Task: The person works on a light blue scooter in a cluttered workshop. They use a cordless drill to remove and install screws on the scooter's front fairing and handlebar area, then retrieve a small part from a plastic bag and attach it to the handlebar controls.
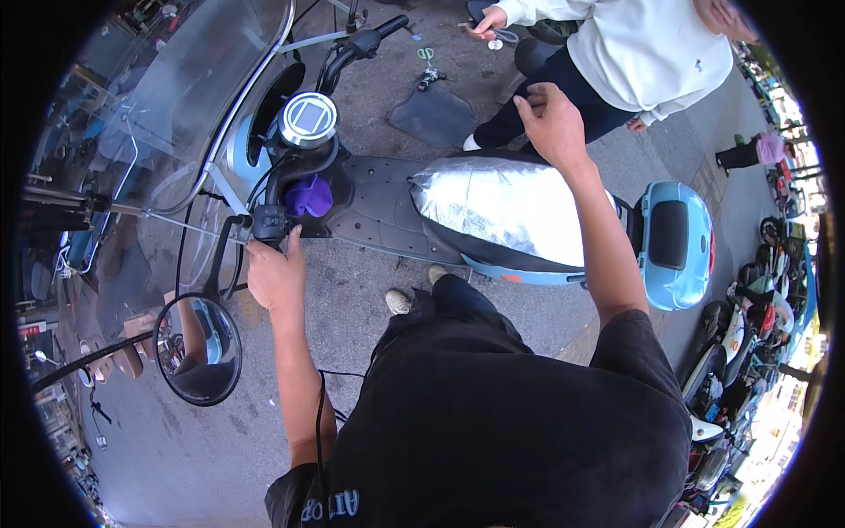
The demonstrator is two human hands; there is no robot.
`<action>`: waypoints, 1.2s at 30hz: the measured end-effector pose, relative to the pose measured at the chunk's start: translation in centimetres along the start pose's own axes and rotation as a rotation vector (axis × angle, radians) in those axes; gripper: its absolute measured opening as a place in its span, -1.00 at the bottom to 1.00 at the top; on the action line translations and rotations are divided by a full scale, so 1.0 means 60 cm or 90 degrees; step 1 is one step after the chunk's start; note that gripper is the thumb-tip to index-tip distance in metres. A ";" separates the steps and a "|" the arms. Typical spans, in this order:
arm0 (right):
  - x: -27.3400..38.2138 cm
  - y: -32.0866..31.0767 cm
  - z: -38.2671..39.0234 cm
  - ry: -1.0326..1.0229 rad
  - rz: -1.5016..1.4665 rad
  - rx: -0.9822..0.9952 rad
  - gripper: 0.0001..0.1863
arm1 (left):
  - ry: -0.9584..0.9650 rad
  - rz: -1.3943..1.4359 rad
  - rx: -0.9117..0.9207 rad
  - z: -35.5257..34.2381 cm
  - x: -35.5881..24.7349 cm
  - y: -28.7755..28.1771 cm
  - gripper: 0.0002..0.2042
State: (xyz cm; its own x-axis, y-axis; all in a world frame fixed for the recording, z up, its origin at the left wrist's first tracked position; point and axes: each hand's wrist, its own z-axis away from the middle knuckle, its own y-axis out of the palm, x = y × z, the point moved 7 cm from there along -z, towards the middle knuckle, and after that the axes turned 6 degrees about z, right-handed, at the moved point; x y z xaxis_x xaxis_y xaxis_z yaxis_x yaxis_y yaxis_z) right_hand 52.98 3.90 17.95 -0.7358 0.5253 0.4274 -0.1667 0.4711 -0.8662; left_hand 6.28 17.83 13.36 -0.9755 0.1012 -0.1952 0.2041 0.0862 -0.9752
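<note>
My left hand [277, 273] grips the left handlebar end [268, 224] of a light blue scooter, beside its round mirror [195, 350]. My right hand [550, 123] is raised over the silver seat cover [493, 211], fingers loosely bent and apart, with nothing visible in them. A round display [308, 119] sits between the handlebars, with a purple cloth-like item [308, 195] below it, near the grey footboard [374, 202]. A blue top box [678, 246] is at the rear.
A clear windshield [167, 97] fills the upper left. Another person [642, 53] in white stands beyond the seat, holding something small. A dark mat [431, 123] and green-handled scissors [425, 55] lie on the pavement. Parked scooters [731, 334] and a walker [766, 150] are at the right.
</note>
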 end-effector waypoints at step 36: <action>-0.069 0.105 -0.348 -0.356 0.186 -0.040 -0.74 | -0.008 0.041 -0.074 0.003 -0.014 0.089 -0.33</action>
State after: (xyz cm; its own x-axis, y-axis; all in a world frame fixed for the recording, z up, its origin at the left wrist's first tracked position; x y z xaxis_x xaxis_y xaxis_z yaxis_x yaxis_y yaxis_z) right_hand 68.68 19.51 16.17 -0.9796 0.1973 -0.0383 0.1187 0.4137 -0.9026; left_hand 8.19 18.03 8.31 -0.9610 0.0982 -0.2586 0.2734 0.1948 -0.9420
